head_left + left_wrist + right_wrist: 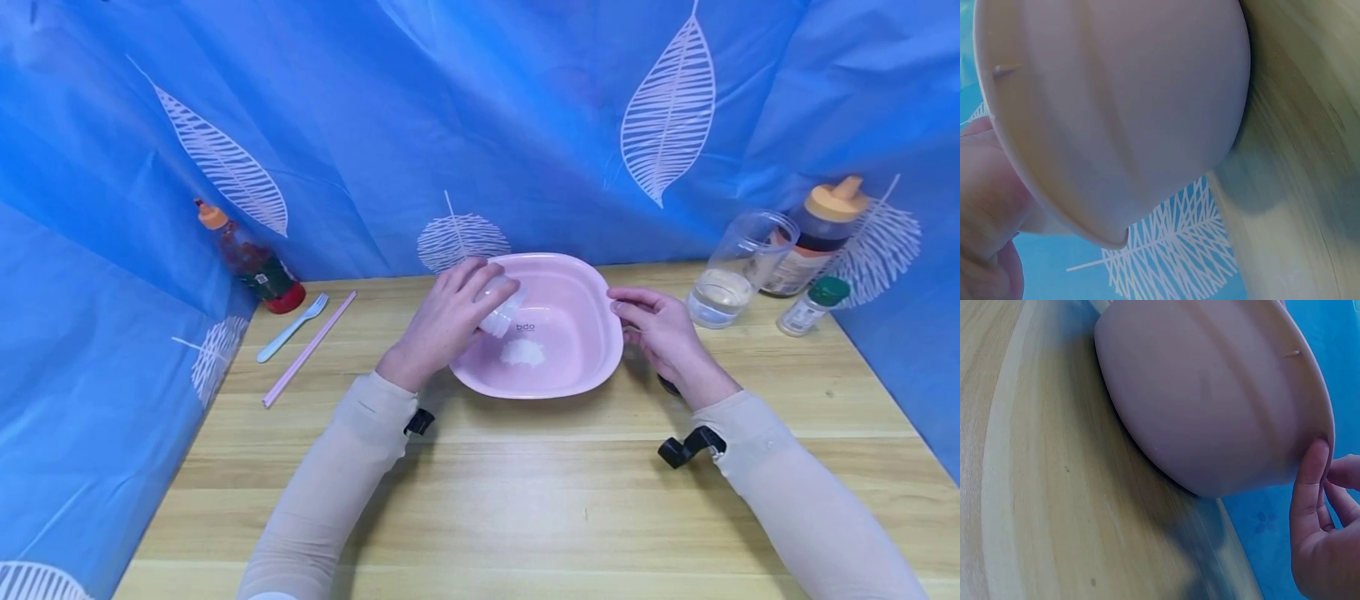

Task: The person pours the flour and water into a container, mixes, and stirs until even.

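Observation:
A pink plastic basin (581, 367) stands on the wooden table, with a white patch of what looks like powder (522, 352) on its bottom. Over its left side, my left hand (448, 321) grips a small clear plastic cup (498, 320), tilted with its mouth toward the basin's inside. Much of that cup is hidden by the fingers. At the basin's right rim, my right hand (662, 332) pinches the edge between thumb and fingers, as the right wrist view shows. The left wrist view shows mostly the basin's outer wall (1141, 94).
At the back right stand a clear cup of liquid (720, 298), a dark sauce bottle (813, 237) and a green-capped jar (813, 306). To the left are a red sauce bottle (255, 262), a pale blue fork (292, 328) and pink chopsticks (309, 350). Blue curtains (525, 125) enclose the table.

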### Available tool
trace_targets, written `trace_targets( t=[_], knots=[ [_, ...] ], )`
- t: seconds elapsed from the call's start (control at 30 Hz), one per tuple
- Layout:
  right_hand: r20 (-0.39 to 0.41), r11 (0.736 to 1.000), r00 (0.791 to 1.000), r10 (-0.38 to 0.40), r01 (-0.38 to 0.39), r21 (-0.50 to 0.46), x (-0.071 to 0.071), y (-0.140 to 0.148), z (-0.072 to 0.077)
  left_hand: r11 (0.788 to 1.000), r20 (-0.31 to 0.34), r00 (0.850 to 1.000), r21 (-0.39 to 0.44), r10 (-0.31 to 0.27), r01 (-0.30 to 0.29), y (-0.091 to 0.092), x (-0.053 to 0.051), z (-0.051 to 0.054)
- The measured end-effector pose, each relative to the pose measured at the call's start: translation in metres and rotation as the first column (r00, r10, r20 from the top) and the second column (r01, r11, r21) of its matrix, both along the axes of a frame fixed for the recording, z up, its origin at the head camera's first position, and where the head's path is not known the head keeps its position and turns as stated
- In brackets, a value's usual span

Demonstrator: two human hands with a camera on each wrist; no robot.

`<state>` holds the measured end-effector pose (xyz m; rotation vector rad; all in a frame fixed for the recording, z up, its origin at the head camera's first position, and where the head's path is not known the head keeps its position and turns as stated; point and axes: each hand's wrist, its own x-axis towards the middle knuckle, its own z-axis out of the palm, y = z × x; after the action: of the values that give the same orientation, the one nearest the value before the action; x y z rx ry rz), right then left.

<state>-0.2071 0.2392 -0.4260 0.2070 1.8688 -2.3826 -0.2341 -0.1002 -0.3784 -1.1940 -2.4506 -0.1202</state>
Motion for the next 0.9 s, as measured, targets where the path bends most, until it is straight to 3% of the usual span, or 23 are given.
trace_targets(
  t=[0.9],
  knots=[
    [-0.001,1.0,1.0,0.002,-0.002,-0.019,-0.0002,-0.0009,-0.0004,1.0,0.062,0.998,0.008,-0.004,0.004,0.0034,0.0025,-0.0011]
  ],
)
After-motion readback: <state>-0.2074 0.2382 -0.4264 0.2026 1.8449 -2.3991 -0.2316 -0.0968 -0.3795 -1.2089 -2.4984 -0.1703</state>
